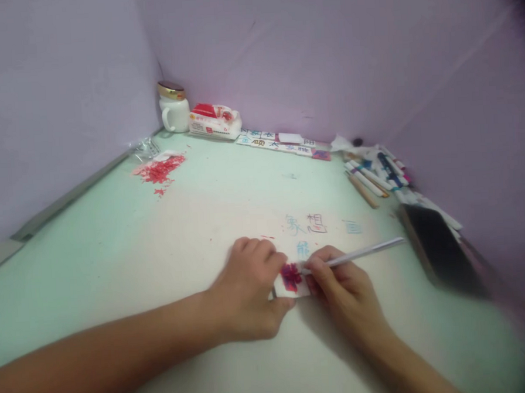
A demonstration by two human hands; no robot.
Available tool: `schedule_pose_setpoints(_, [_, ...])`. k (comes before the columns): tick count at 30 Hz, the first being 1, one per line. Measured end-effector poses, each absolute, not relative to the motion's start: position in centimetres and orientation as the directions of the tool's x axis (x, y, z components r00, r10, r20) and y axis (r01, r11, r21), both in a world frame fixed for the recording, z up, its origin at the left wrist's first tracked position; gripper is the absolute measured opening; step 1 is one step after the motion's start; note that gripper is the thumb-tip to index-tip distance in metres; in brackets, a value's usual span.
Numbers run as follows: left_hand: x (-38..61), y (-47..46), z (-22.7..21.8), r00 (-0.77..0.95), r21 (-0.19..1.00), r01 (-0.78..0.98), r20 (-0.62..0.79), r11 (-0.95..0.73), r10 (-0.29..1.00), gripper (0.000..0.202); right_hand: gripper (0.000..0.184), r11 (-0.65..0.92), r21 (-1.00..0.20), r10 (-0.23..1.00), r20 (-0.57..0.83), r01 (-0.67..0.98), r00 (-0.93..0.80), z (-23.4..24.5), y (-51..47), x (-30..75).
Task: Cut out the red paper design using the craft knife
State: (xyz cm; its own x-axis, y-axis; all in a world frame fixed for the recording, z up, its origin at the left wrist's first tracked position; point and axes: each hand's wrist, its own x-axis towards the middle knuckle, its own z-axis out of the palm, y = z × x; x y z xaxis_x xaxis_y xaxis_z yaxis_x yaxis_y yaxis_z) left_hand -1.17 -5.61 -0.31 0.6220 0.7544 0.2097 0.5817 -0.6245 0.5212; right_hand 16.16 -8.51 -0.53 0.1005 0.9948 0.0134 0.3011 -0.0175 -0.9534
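Observation:
A small white block (301,292) lies on the table, its top bearing a dark red and purple patch (292,276). My left hand (250,288) grips the block from the left, with its thumb at the near edge and fingers at the far side. Pinched in my right hand (344,286) is a slim silver pen-shaped tool (366,251). Its tip meets the right side of the coloured patch; blur hides the tip's exact form. Just beyond the block, blue and dark written characters (305,225) mark the tabletop.
Red shavings (161,169) lie in a heap at the far left. Behind them stand a white lidded mug (176,114) and a wipes pack (214,123). Lettered white blocks (281,145) line the back wall. Markers (367,178) and a dark phone (439,246) lie at the right.

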Motion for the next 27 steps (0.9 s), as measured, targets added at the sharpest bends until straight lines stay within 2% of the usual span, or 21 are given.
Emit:
schedule_pose_setpoints(21, [-1.10, -5.60, -0.91, 0.610, 0.527, 0.552, 0.274, -0.647, 0.744, 0.027, 0.037, -0.062, -0.947, 0.992, -0.023, 0.314, 0.126, -0.12, -8.26, 16.13])
schedule_pose_setpoints(27, [-1.10, -5.60, -0.39, 0.622, 0.531, 0.561, 0.237, -0.636, 0.746, 0.027, 0.034, -0.080, -0.950, 0.989, -0.038, 0.303, 0.142, -0.08, -8.26, 15.97])
